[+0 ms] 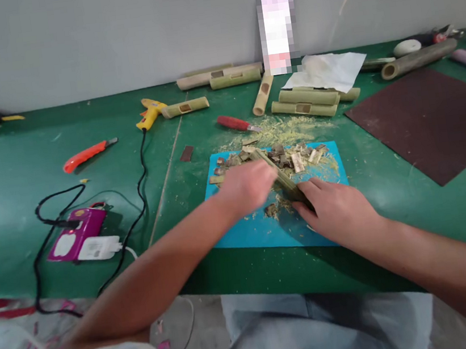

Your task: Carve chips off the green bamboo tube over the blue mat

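Note:
My right hand (335, 204) is wrapped round the near end of a green bamboo tube (284, 183), which lies slanted over a blue mat (245, 233). Closed into a fist and slightly smeared, my left hand (249, 186) is against the tube's left side nearer its far end. What its fingers hold, if anything, is hidden. Bamboo chips (295, 160) and shavings are heaped on the mat's far half. Just beyond the mat rests a red-handled carving knife (237, 123) among pale sawdust (287, 128).
Several cut bamboo tubes (305, 107) lie along the back, near a white paper (325, 71). A dark brown sheet (432, 119) is at right. On the left are a yellow glue gun (152, 113), an orange utility knife (88, 155) and a purple power strip (78, 235) with cables.

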The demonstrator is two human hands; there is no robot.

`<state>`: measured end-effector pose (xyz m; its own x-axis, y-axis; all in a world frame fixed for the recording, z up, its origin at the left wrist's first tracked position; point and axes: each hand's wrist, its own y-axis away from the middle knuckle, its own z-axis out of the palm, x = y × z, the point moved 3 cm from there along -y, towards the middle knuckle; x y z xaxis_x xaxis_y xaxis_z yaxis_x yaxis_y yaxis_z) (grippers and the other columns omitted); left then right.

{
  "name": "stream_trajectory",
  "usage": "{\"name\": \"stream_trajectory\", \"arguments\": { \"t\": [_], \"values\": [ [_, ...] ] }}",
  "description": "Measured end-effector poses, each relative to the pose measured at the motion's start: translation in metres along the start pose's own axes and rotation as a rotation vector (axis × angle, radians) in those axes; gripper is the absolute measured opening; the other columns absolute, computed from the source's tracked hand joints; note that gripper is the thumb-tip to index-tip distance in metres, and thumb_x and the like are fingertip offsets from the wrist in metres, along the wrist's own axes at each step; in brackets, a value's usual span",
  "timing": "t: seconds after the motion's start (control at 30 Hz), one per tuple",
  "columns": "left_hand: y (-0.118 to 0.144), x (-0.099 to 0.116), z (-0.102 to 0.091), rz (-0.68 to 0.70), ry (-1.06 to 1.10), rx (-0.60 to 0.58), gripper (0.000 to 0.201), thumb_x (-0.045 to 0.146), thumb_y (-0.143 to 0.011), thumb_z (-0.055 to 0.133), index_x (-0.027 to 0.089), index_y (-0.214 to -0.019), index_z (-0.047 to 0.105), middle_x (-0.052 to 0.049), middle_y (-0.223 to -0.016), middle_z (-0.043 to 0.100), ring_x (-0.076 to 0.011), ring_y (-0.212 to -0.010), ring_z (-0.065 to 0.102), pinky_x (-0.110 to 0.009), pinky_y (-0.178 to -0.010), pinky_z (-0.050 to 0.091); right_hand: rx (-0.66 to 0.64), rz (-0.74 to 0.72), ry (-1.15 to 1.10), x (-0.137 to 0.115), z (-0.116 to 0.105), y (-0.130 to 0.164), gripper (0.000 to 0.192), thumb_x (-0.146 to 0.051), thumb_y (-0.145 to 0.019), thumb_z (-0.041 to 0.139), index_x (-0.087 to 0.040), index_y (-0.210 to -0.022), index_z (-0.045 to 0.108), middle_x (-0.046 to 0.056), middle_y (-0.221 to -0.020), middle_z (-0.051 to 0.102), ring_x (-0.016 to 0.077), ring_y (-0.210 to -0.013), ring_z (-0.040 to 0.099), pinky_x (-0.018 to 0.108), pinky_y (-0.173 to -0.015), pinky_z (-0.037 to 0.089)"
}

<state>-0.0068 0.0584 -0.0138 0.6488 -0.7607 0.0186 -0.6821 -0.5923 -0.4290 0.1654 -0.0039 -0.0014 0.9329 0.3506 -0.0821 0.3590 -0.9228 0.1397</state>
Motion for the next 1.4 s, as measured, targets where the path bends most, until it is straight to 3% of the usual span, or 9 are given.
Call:
{"name": "stream_trajectory", "arguments": {
  "t": [0.2,0.37,0.5,0.63,0.77,0.9,1.03,1.17,1.4],
  "values": [
    [-0.002,-0.003,-0.002,-0.081,-0.011,0.045,0.038,0.027,-0.101,0.039,0.016,-0.075,0.064,-0.004,-0.070,0.063,-0.0139,-0.063,0.055,-0.025,-0.055,0.037,0.027,0.002,0.008,0.001,-0.001,0.001,0.025,-0.034,-0.096,0.046,-0.016,-0.096,0.063,0.007,-0.091,0.068,0.0180,-0.069,0.061,0.032,-0.054,0.022],
    [0.001,0.005,0.000,0.076,0.051,-0.044,0.036,0.027,-0.102,0.039,0.017,-0.078,0.064,-0.003,-0.071,0.064,-0.0144,-0.065,0.057,-0.026,-0.054,0.036,0.010,-0.012,0.004,0.001,0.000,0.001,0.024,-0.034,-0.096,0.047,-0.016,-0.096,0.063,0.007,-0.091,0.068,0.0193,-0.070,0.062,0.032,-0.054,0.023],
    [0.001,-0.007,-0.002,-0.100,-0.047,0.061,0.035,0.026,-0.100,0.041,0.016,-0.076,0.064,-0.003,-0.072,0.065,-0.0135,-0.065,0.057,-0.025,-0.055,0.036,0.024,-0.002,0.003,0.001,0.000,0.001,0.025,-0.034,-0.097,0.046,-0.016,-0.099,0.063,0.008,-0.093,0.068,0.0195,-0.072,0.063,0.032,-0.054,0.023],
    [0.001,-0.001,0.000,0.047,0.021,-0.025,0.035,0.026,-0.101,0.040,0.017,-0.078,0.064,-0.002,-0.069,0.063,-0.0129,-0.063,0.056,-0.026,-0.054,0.034,-0.001,-0.004,0.003,0.001,0.001,0.001,0.025,-0.034,-0.097,0.045,-0.016,-0.098,0.063,0.007,-0.093,0.068,0.0190,-0.071,0.063,0.032,-0.054,0.021],
    [0.001,-0.003,-0.004,-0.102,-0.011,0.041,0.035,0.025,-0.100,0.040,0.016,-0.075,0.063,-0.003,-0.071,0.063,-0.0135,-0.063,0.055,-0.026,-0.055,0.036,0.002,0.006,-0.005,0.001,0.000,0.001,0.026,-0.035,-0.098,0.045,-0.016,-0.099,0.063,0.007,-0.094,0.068,0.0193,-0.074,0.063,0.032,-0.054,0.022],
    [0.001,0.003,-0.002,0.048,0.053,-0.073,0.033,0.025,-0.100,0.041,0.018,-0.079,0.064,-0.002,-0.071,0.061,-0.0140,-0.064,0.055,-0.027,-0.055,0.037,-0.023,0.004,-0.007,0.001,-0.001,0.002,0.025,-0.034,-0.097,0.046,-0.016,-0.099,0.062,0.008,-0.095,0.069,0.0195,-0.072,0.063,0.032,-0.054,0.022],
    [0.000,-0.006,-0.004,-0.102,-0.017,0.044,0.033,0.025,-0.099,0.041,0.016,-0.076,0.063,-0.004,-0.070,0.062,-0.0140,-0.065,0.056,-0.026,-0.057,0.038,0.009,0.002,-0.008,0.000,-0.001,0.001,0.025,-0.034,-0.097,0.045,-0.016,-0.098,0.062,0.008,-0.094,0.068,0.0192,-0.073,0.063,0.032,-0.054,0.023],
    [0.001,0.003,-0.001,0.060,0.049,-0.048,0.035,0.025,-0.100,0.039,0.017,-0.075,0.062,-0.002,-0.068,0.060,-0.0136,-0.060,0.053,-0.027,-0.053,0.035,0.005,-0.009,-0.008,0.000,0.001,0.001,0.024,-0.034,-0.097,0.046,-0.016,-0.096,0.062,0.007,-0.092,0.068,0.0185,-0.071,0.062,0.032,-0.054,0.022],
    [0.000,0.004,-0.003,0.023,0.017,-0.020,0.036,0.025,-0.101,0.039,0.017,-0.075,0.063,-0.003,-0.068,0.061,-0.0138,-0.060,0.053,-0.027,-0.052,0.033,0.004,-0.008,-0.010,0.001,0.002,0.001,0.025,-0.035,-0.097,0.046,-0.016,-0.098,0.062,0.007,-0.093,0.067,0.0186,-0.073,0.062,0.032,-0.054,0.025]
  ]
}}
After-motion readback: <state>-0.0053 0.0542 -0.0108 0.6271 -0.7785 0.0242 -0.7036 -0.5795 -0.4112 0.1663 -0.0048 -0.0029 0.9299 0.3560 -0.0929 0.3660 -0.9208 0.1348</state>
